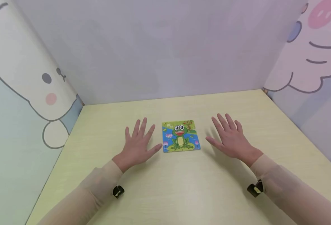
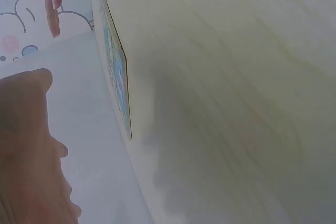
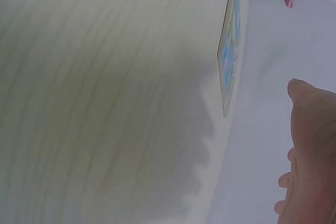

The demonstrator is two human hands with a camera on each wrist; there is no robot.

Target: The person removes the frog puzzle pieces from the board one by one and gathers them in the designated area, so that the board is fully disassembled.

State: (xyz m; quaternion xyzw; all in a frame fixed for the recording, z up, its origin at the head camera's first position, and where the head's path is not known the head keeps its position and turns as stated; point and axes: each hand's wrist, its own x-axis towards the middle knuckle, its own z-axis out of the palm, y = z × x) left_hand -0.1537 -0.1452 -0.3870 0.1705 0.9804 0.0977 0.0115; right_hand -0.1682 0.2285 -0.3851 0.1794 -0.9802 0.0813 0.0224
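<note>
A square frog picture puzzle (image 1: pixel 180 136), thin and flat like a board, lies on the pale wooden table (image 1: pixel 176 187). It shows a green frog on a lily pad with blue water and pink flowers. To its left my left hand (image 1: pixel 137 145) is held above the table, fingers spread, thumb tip near the board's edge. On the other side my right hand (image 1: pixel 230 140) hovers with its fingers extended, a little farther from the board. Both hands hold nothing. In the left wrist view the board (image 2: pixel 116 66) appears edge-on, as does the board (image 3: pixel 229 48) in the right wrist view.
A plain pale wall (image 1: pixel 165 50) rises behind the table. Side panels with cartoon drawings stand at the left (image 1: pixel 27 78) and right (image 1: pixel 317 62). Dark straps with small devices sit under both sleeved wrists. Shadows of the hands fall on the tabletop.
</note>
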